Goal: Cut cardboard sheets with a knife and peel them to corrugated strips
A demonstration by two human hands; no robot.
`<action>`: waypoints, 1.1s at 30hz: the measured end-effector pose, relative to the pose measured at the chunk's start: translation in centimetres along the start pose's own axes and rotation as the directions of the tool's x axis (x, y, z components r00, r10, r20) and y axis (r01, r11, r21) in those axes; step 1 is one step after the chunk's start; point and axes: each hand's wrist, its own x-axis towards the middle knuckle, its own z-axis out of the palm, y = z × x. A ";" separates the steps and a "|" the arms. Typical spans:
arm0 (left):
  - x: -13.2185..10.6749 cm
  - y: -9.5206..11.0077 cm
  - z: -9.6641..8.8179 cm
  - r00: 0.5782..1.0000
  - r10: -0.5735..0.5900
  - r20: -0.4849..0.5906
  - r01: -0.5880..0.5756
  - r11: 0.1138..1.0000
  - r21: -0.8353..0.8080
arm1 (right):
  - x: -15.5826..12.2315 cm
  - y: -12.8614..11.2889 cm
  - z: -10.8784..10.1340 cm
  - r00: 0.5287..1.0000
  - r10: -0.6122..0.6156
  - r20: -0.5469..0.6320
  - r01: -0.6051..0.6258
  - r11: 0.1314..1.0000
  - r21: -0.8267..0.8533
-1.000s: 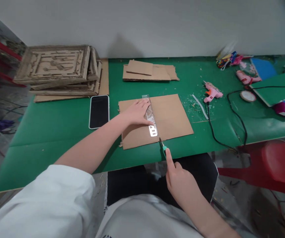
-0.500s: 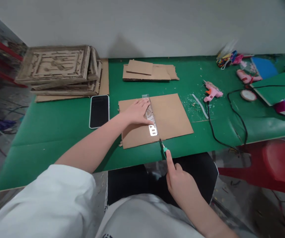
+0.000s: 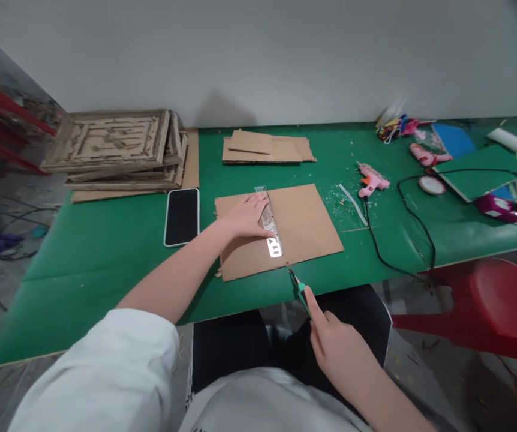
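A sheet of brown cardboard lies on the green-topped table in front of me. Across it, running front to back, is a clear plastic ruler. My left hand is spread over the ruler and presses it flat on the sheet, fingers toward the far end and thumb near the front. In my right hand, at the table's front edge, is a green utility knife, index finger stretched along its top. Its blade points at the cardboard's front edge, just short of it.
Left of the sheet lies a phone; behind it, stacked cardboard frames. More cardboard pieces lie at the back. To the right are a pink glue gun with a black cord, a glue stick, tape and a red stool.
The knife blade has come away from the cardboard's front edge, toward me. My left hand stays on the ruler. The whole view has shifted slightly.
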 end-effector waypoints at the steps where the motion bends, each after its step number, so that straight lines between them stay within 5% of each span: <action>1: -0.1 0.1 -0.1 1.000 -0.006 -0.003 0.006 1.000 -0.001 | -0.2 0.3 -0.1 1.000 -0.007 -0.015 0.008 0.999 0.032; 8: -0.3 0.0 0.0 0.998 -0.009 -0.058 0.009 1.000 -0.003 | 1.2 2.1 -4.0 0.972 0.071 -0.222 0.010 0.940 0.342; 16: -0.2 0.3 0.2 0.995 0.001 -0.100 -0.002 1.000 -0.010 | 15.1 2.0 -7.9 0.986 0.071 -0.148 0.000 0.903 0.431; 20: -0.2 0.2 0.5 0.992 0.006 -0.128 -0.010 1.000 -0.028 | 19.1 1.6 -8.1 0.984 0.103 -0.147 -0.034 0.912 0.408; 33: -0.1 0.0 0.8 0.989 0.012 -0.151 -0.020 0.998 -0.053 | 20.1 0.7 -8.9 0.993 0.071 -0.093 -0.037 0.946 0.322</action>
